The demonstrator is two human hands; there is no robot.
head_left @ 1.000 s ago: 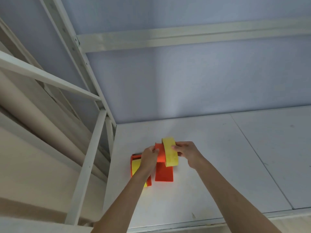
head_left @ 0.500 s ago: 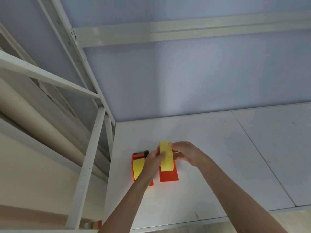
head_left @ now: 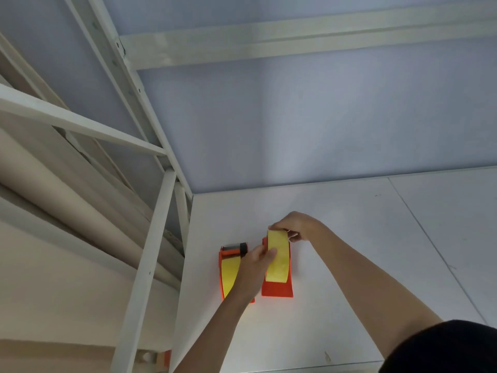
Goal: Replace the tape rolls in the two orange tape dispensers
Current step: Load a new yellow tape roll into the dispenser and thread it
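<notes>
Two orange tape dispensers lie side by side near the left end of a white shelf. The left dispenser [head_left: 228, 267] holds a yellow roll and shows a black roller at its far end. A yellow tape roll [head_left: 278, 257] sits upright in the right dispenser [head_left: 277, 289]. My left hand [head_left: 258, 267] presses its fingers against that roll's left side. My right hand [head_left: 297, 226] grips the roll's far top edge, fingers curled over it.
The white shelf board [head_left: 349, 265] has a seam running down its right part. White metal rack posts [head_left: 150, 251] stand at the left, with a crossbeam [head_left: 295, 41] above. Beige rolls [head_left: 67, 184] lie left of the rack. A small orange object [head_left: 164, 358] sits below the shelf.
The yellow roll has come down from a raised position into the right dispenser. Both hands followed it down; my left hand shifted onto the roll's side.
</notes>
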